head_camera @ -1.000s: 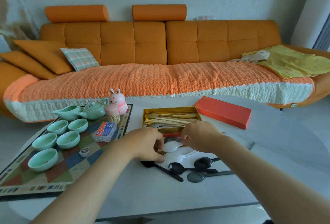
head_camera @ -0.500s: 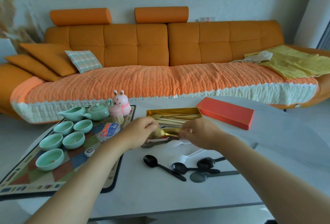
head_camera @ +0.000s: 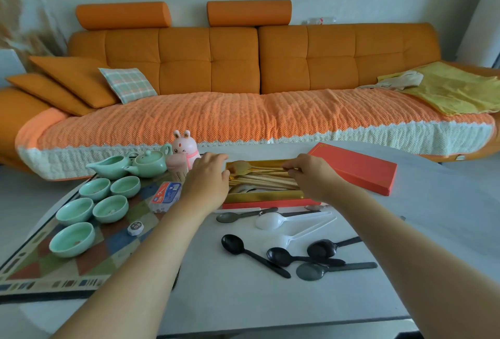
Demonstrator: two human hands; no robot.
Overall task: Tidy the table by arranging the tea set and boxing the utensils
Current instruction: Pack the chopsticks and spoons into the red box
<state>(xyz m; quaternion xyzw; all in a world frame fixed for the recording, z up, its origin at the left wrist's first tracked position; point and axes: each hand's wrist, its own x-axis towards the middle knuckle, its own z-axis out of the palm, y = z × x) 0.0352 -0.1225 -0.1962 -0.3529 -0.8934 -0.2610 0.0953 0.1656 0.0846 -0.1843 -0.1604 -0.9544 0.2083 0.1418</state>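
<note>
A gold-lined utensil box (head_camera: 265, 195) sits mid-table, holding gold spoons and chopsticks. My left hand (head_camera: 207, 179) is at the box's left end, fingers by the bowl of a gold spoon (head_camera: 242, 166). My right hand (head_camera: 311, 173) pinches that spoon's handle over the box. Black spoons (head_camera: 253, 253) and white plastic spoons (head_camera: 273, 221) lie loose on the table in front of the box. Several green tea cups (head_camera: 111, 208), a green teapot (head_camera: 148, 163) and a green pitcher (head_camera: 109, 167) stand on the patterned mat (head_camera: 40, 268) at left.
The red box lid (head_camera: 354, 167) lies right of the box. A pink rabbit figure (head_camera: 185, 149), a toothpick holder (head_camera: 177, 168), a blue-and-white packet (head_camera: 166, 196) and a small round tin (head_camera: 135, 228) sit near the tea set. An orange sofa (head_camera: 243, 68) stands behind the table.
Both hands lifted a gold spoon from the table in front of the box and moved it away from me, over the box, where it now lies among the gold utensils.
</note>
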